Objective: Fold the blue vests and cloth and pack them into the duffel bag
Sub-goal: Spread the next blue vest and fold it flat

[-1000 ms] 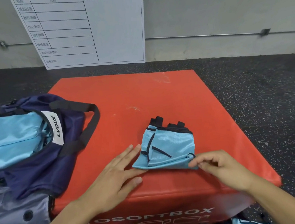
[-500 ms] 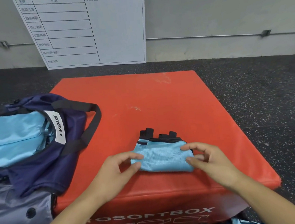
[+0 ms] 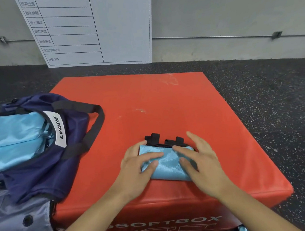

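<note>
Pressing the folded vest (image 3: 168,164) flat with both hands, bag off to my left.

Left hand (image 3: 136,169) and right hand (image 3: 200,159) both lie on the vest, fingers fairly straight and spread, gripping nothing, just pushing down; left covers its left end, right its right end. Vest sits directly under my palms on the red box (image 3: 147,104), near the edge closest to me, long axis running left-right between my hands, black straps (image 3: 164,141) poking out on the side away from me. Duffel bag (image 3: 46,152) is well off to the left of my left hand, mouth open, blue fabric (image 3: 11,138) showing inside. Judgement: left hand is nearer the bag, so the carry goes leftward.
</note>
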The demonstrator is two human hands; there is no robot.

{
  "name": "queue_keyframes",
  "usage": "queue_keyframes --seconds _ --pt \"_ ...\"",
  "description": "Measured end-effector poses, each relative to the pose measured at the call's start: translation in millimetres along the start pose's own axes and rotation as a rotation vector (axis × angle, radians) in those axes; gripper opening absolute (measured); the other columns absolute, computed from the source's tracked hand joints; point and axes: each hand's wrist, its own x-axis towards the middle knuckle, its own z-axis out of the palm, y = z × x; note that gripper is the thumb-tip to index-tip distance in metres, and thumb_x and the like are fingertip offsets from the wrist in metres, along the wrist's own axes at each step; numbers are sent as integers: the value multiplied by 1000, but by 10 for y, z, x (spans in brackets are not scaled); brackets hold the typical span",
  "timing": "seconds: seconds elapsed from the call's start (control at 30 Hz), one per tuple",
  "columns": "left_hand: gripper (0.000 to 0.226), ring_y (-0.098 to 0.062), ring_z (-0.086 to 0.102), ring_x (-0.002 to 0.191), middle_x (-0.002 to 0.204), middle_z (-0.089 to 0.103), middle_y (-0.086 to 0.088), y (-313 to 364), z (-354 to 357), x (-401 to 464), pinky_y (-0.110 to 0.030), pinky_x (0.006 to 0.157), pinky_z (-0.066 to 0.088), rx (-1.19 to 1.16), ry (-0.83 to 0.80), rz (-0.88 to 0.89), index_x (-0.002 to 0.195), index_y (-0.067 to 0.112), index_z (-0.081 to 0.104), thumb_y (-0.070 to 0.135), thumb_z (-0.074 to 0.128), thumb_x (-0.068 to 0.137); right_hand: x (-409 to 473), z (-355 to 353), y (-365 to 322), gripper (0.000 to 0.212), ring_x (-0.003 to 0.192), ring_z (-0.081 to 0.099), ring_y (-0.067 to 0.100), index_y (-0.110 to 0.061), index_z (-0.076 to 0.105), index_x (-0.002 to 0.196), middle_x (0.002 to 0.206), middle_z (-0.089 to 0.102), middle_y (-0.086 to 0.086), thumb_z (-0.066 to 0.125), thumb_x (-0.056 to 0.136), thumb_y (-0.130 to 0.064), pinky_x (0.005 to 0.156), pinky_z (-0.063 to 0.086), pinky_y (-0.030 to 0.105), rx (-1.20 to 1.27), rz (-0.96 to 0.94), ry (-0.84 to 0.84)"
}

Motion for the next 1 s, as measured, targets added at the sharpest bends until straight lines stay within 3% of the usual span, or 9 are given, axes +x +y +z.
queue_keyframes --seconds 0.13,0.2,0.33,0.5,0.7,0.77,0.83,0.9,1.0 --pt "25 -5 -6 153 164 19 14 21 73 -3 -36 122 3 107 -30 -27 117 59 66 47 53 99 -36 93 -60 55 155 -17 9 -51 46 146 170 -3 -11 19 98 -55 126 -2 38 -167 -73 -206" --pt "25 -7 -10 153 166 16 11 21 73 -13 -34 121 -1 155 -39 -77 117 58 66 43 54 101 -62 108 -41 55 155 -19 11 -53 45 146 170 -4 -10 17 99 -57 127 -4 40 -204 -46 -249" --pt "26 -14 -8 155 167 18 3 -1 10 -7 -30 118 -1 187 -42 -159 119 61 63 44 54 101 -76 54 73 42 158 -4 17 -53 58 135 170 11 -2 37 98 -54 127 11 44 -98 72 -197" --pt "30 -4 -4 153 166 20 6 -82 -34 -25 -34 124 -3 177 -125 -96 126 60 59 43 49 103 -194 -62 131 34 158 3 19 -51 56 136 167 22 12 50 104 -44 126 14 36 31 238 -192" --pt "35 0 11 151 157 38 13 -131 0 -9 -32 125 0 160 -148 -39 132 51 58 31 51 105 -185 -22 113 36 154 21 12 -38 60 138 160 41 4 55 104 -26 123 21 28 136 183 -189" --pt "35 10 17 145 150 44 20 -139 6 -8 -26 124 0 126 -150 -40 134 46 59 28 54 104 -140 -11 112 38 149 33 9 -37 62 135 155 48 -2 59 102 -19 120 26 24 182 189 -176" --pt "35 22 29 133 139 52 26 -132 -2 1 -20 121 10 27 -131 -46 131 40 63 23 59 102 -93 -12 82 42 140 44 3 -36 66 131 147 53 -11 63 97 -9 115 27 14 271 189 -132" --pt "34 15 47 124 129 61 21 -115 -32 22 -11 109 27 -104 -74 -62 125 35 69 15 65 98 -41 -20 39 48 132 49 -4 -35 69 126 139 57 -19 64 93 -1 112 29 9 378 188 -85" --pt "37 8 57 117 124 66 14 -104 -117 36 -6 100 34 -185 -9 -82 120 29 72 6 70 93 37 -21 -21 53 120 56 -5 -37 70 122 127 63 -26 66 90 4 103 38 15 499 188 -53"
